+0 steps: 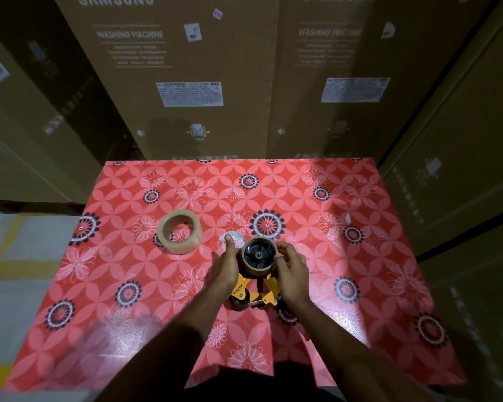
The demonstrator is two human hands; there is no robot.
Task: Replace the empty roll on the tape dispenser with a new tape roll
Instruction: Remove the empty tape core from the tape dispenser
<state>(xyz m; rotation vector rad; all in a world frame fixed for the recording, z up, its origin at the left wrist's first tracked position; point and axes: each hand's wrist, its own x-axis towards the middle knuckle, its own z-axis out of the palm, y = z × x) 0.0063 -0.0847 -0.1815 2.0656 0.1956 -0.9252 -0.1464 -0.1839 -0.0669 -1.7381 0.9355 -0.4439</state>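
Observation:
A yellow tape dispenser (pixel 254 293) is held above the middle of the table. A brown empty cardboard roll (pixel 257 269) sits on its black hub. My left hand (pixel 225 266) grips the left side of that roll, thumb up. My right hand (pixel 291 266) holds the roll's right side with fingertips on its rim. A new roll of clear tape (pixel 180 233) lies flat on the table, apart from both hands, to the left and a little farther away.
The table wears a red flowered cloth (pixel 360 256). A small round sticker (pixel 234 238) lies just beyond my left thumb. Tall brown cartons (pixel 186 82) stand close behind and on both sides. Grey floor with yellow lines (pixel 9 256) shows at left.

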